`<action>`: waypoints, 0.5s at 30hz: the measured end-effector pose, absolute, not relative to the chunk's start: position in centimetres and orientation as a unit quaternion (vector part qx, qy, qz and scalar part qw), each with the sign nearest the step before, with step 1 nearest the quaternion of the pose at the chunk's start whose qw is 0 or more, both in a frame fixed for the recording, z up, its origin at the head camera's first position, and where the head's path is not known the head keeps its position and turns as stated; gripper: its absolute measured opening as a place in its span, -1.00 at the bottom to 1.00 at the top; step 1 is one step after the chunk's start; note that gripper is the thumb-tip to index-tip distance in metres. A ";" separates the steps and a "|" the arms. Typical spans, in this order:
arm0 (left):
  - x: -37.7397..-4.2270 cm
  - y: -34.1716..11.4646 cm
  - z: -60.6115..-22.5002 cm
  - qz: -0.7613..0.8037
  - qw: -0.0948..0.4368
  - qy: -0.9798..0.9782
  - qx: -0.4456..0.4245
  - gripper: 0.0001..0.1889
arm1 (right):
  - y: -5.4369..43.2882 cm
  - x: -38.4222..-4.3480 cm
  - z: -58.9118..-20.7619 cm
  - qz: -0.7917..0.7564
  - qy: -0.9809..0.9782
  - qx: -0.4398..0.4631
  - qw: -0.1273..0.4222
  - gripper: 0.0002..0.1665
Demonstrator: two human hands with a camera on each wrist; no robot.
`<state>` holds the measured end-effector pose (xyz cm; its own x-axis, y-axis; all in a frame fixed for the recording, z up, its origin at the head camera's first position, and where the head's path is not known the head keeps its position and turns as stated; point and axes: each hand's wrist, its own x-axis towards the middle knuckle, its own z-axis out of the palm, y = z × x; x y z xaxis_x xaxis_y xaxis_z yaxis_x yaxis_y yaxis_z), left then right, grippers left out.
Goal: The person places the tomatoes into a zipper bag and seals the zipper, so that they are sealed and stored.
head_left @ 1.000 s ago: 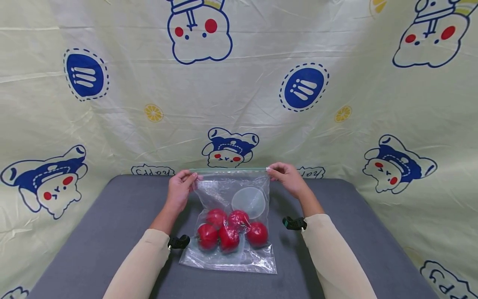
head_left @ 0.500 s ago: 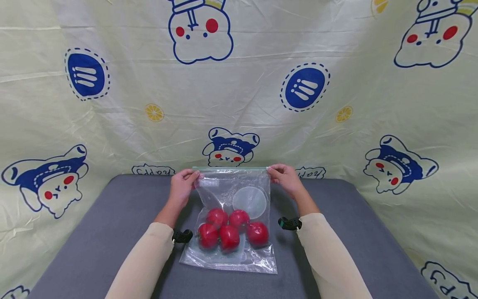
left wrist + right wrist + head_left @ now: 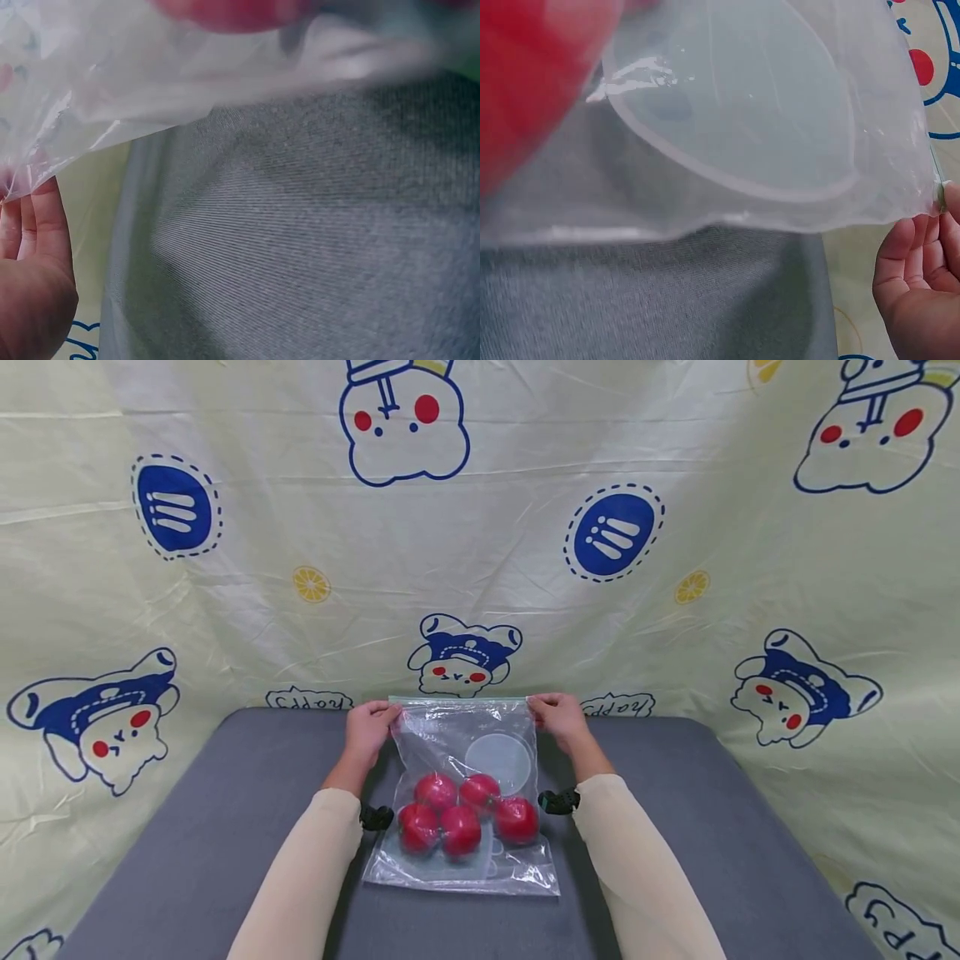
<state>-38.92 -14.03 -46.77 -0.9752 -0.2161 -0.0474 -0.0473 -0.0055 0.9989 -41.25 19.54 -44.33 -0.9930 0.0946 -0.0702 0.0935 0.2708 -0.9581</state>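
A clear zip bag (image 3: 442, 739) stands up from the table with its green-edged top uppermost. Several red tomato-like fruits (image 3: 461, 832) sit inside it, and a round white translucent disc (image 3: 498, 763) shows at the bag's right side. My left hand (image 3: 367, 732) pinches the bag's upper left corner. At the upper right corner, my right hand (image 3: 561, 718) pinches the other end of the top edge. The right wrist view shows the disc (image 3: 735, 97) close up through the plastic, with the right hand (image 3: 922, 270) at the corner.
A grey cloth-covered table (image 3: 210, 852) lies under the bag, its surface extending to both sides. Behind it hangs a pale curtain (image 3: 495, 535) printed with cartoon figures. A black wrist camera (image 3: 377, 817) sits near the bag's left side, another (image 3: 559, 802) at its right.
Both forearms have shifted inward. The right hand has moved slightly left, and the left slightly right. The bag's lower edge sits a little higher in view. Both hands keep their hold on the corners.
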 end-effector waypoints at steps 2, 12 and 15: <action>-38.9 -14.1 -46.9 -0.703 0.057 -0.703 0.096 -0.69 | 19.3 -41.2 -44.4 0.604 -0.794 -0.061 0.003 -0.63; -38.8 -14.0 -46.9 -0.701 0.049 -0.705 0.097 -0.66 | 19.3 -41.3 -44.5 0.603 -0.794 -0.073 -0.003 -0.60; -38.8 -13.9 -46.9 -0.702 0.045 -0.704 0.096 -0.66 | 19.6 -41.5 -44.7 0.599 -0.797 -0.074 -0.005 -0.58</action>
